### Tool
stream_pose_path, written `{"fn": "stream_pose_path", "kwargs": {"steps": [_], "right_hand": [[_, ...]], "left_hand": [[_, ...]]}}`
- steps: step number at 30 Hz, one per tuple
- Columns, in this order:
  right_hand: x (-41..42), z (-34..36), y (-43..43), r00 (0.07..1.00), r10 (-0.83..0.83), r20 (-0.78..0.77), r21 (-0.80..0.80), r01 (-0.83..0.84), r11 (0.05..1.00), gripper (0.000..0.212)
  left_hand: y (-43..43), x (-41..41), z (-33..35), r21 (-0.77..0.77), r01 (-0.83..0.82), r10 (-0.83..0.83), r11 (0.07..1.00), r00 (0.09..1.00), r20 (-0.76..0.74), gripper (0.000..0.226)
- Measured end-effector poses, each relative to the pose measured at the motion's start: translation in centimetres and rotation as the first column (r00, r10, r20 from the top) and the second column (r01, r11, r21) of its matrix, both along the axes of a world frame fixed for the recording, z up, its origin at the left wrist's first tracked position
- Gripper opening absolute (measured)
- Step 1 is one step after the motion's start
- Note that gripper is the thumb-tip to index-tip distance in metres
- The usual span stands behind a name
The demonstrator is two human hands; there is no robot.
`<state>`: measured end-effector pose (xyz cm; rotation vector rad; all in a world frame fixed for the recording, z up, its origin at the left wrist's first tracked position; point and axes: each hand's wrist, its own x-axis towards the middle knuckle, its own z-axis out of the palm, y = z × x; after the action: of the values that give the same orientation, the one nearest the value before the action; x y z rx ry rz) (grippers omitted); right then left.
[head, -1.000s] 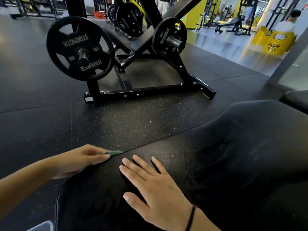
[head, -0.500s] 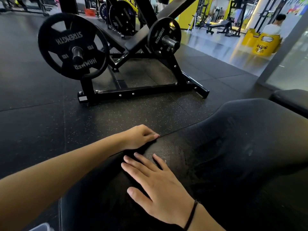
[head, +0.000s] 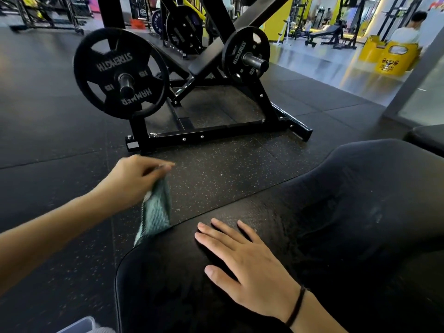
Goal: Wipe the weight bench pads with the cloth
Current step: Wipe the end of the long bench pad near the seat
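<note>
From my remote seat, the head view shows my left hand (head: 134,179) raised to the left of the black padded surface (head: 348,236), out over the speckled rubber floor (head: 228,174). Its fingers are curled and pinch the top edge of the teal-green cloth (head: 155,212), though the hand is blurred and I cannot make out the exact finger placement. The cloth hangs from that pinch as a narrow strip with a woven pattern. Its lower end meets the near-left edge of the surface, where I cannot tell whether it touches the pad or only passes behind the rim. My right hand (head: 245,258) lies palm down on the surface near that same edge, fingers straight and slightly spread, grasping nothing; a thin black band (head: 296,306) circles its wrist. The surface curves away to the right and shows faint dull smears across its far part. A second dark pad (head: 426,138) sits at the right edge of the view. Beyond the strip of floor stands a black plate-loaded machine (head: 216,134), with a large weight plate (head: 119,73) on its left peg and a smaller plate (head: 245,56) on its right one. Far back on the right are yellow bins (head: 394,60), with a person in a white shirt (head: 406,32) beside them.
</note>
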<state>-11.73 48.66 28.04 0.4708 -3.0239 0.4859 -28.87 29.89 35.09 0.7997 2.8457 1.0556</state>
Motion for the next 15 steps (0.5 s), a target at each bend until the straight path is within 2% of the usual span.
{"fn": "stream_pose_path", "kwargs": {"steps": [3,5,7,9,10,11,12,13,14,15], "right_hand": [[0.0,0.1,0.0,1.0,-0.003,0.002,-0.003,0.003,1.0,0.054],[0.1,0.0,0.0,1.0,-0.001,0.006,0.001,0.001,1.0,0.054],[0.1,-0.1,0.0,1.0,-0.004,0.005,-0.004,0.004,1.0,0.054],[0.1,-0.1,-0.1,1.0,-0.01,-0.002,-0.008,0.01,1.0,0.054],[0.1,-0.1,-0.1,1.0,-0.011,-0.007,-0.007,0.011,1.0,0.053],[0.1,-0.1,-0.1,1.0,-0.01,-0.013,-0.006,0.01,1.0,0.053],[0.1,0.0,-0.1,1.0,-0.009,-0.019,-0.006,0.009,1.0,0.052],[0.2,0.0,-0.2,1.0,-0.008,-0.022,-0.008,0.008,1.0,0.051],[0.2,0.1,-0.1,1.0,-0.009,-0.022,-0.011,0.009,1.0,0.051],[0.3,0.1,-0.1,1.0,-0.01,-0.022,-0.014,0.009,1.0,0.051]], "left_hand": [[2.1,-0.5,1.2,-0.2,0.021,-0.083,0.98,0.948,-0.307,0.03],[3.0,0.2,1.7,-0.292,0.05,-0.161,0.955,0.915,-0.37,0.033],[3.4,1.6,1.5,-0.335,0.132,-0.227,0.933,0.938,-0.261,0.035],[3.7,3.4,0.8,-0.305,0.266,-0.268,0.915,0.963,0.035,0.041],[3.6,4.0,0.6,-0.221,0.313,-0.26,0.924,0.936,0.238,0.048],[3.4,4.2,0.5,-0.093,0.309,-0.236,0.946,0.859,0.454,0.052],[2.9,4.0,0.2,0.035,0.27,-0.236,0.962,0.764,0.601,0.048],[2.4,3.7,-0.1,0.107,0.258,-0.268,0.96,0.736,0.622,0.04],[1.7,3.3,-0.5,0.078,0.299,-0.292,0.951,0.788,0.542,0.036],[1.2,2.9,-1.1,-0.023,0.351,-0.304,0.936,0.841,0.448,0.041]]}}
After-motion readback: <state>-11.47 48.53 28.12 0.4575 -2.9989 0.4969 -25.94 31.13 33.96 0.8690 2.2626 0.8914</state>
